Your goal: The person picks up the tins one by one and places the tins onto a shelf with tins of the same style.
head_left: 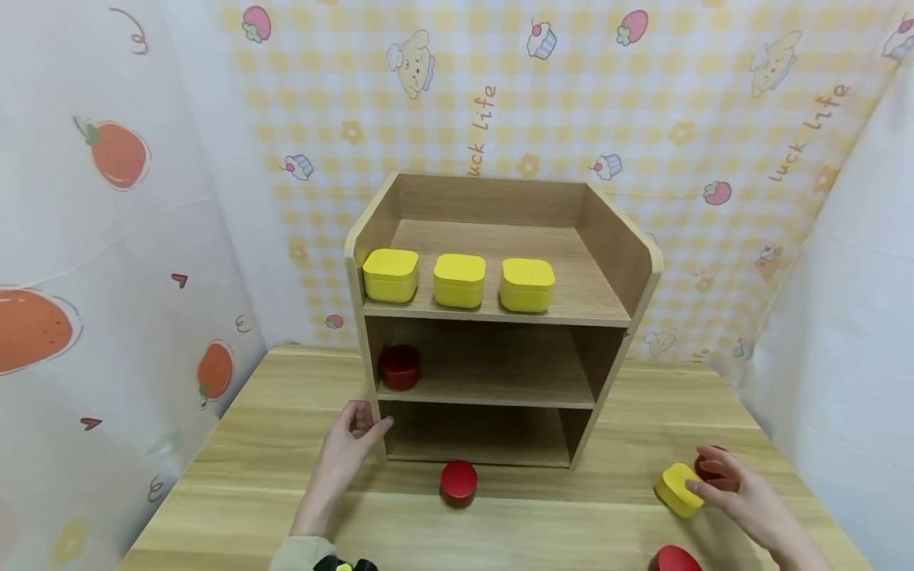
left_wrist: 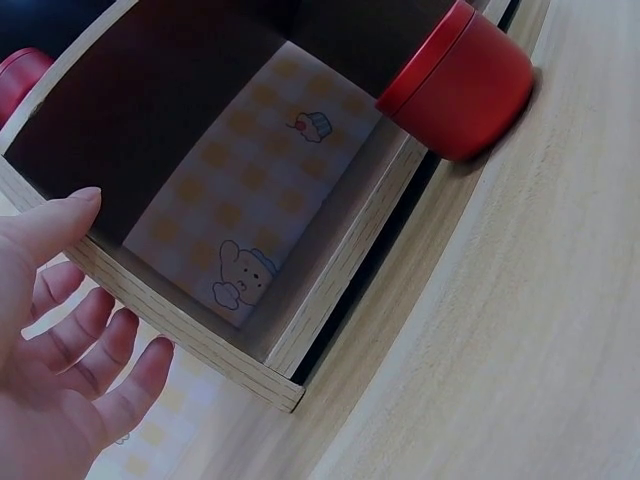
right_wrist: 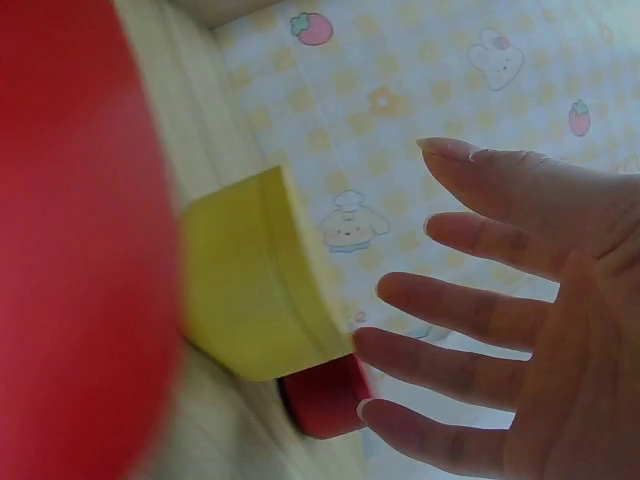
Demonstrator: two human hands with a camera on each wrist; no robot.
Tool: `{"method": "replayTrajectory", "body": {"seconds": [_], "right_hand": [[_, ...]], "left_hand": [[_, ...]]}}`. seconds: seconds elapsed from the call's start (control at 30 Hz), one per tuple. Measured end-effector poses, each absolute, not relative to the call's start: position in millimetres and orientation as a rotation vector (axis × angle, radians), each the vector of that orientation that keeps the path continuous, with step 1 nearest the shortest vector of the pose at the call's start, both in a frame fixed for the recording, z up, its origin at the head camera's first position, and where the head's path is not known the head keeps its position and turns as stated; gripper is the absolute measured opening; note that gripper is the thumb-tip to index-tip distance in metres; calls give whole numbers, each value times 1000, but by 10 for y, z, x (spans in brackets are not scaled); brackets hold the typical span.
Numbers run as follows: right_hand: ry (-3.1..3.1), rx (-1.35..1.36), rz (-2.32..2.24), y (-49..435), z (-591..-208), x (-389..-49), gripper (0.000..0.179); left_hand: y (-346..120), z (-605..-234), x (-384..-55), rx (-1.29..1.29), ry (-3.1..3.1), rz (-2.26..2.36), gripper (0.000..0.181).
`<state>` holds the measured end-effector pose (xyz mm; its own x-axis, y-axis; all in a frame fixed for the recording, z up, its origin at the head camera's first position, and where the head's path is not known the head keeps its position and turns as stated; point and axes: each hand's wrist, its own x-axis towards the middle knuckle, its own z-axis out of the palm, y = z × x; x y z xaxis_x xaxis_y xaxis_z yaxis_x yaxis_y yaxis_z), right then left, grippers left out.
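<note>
My left hand (head_left: 347,448) is at the left side panel of a small wooden shelf (head_left: 485,400). In the left wrist view its thumb lies over the panel's front edge, with the fingers (left_wrist: 120,385) bent along the outer side. My right hand (head_left: 746,500) hovers by a yellow rounded box (head_left: 678,490) on the table, its fingers (right_wrist: 450,360) spread and holding nothing. Just behind that box stands a red round tin (right_wrist: 325,397), partly hidden by the hand in the head view.
Three yellow boxes (head_left: 459,281) line the shelf's top level. One red tin (head_left: 400,367) sits at the left of the middle level. Another red tin (head_left: 458,484) stands on the table before the shelf, and one more (head_left: 674,559) is at the front edge of view.
</note>
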<state>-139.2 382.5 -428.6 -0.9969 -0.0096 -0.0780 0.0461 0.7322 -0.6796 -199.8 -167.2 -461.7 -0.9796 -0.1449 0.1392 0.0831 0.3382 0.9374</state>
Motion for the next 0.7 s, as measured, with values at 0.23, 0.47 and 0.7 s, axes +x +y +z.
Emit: {"method": "replayTrajectory", "body": {"seconds": [0.23, 0.47, 0.7], "right_hand": [[2885, -7, -1106, 3893, -4281, -1385, 68], [2706, 9, -1135, 4015, -4398, -1397, 70], [2604, -132, -1199, 4073, -4519, -1448, 67]], "left_hand": [[-1679, -4620, -2010, 46, -2409, -1712, 34], [-1676, -4613, -2016, 41, -2411, -1716, 35], [-1686, -4603, -1992, 46, -2401, -1728, 33]]}}
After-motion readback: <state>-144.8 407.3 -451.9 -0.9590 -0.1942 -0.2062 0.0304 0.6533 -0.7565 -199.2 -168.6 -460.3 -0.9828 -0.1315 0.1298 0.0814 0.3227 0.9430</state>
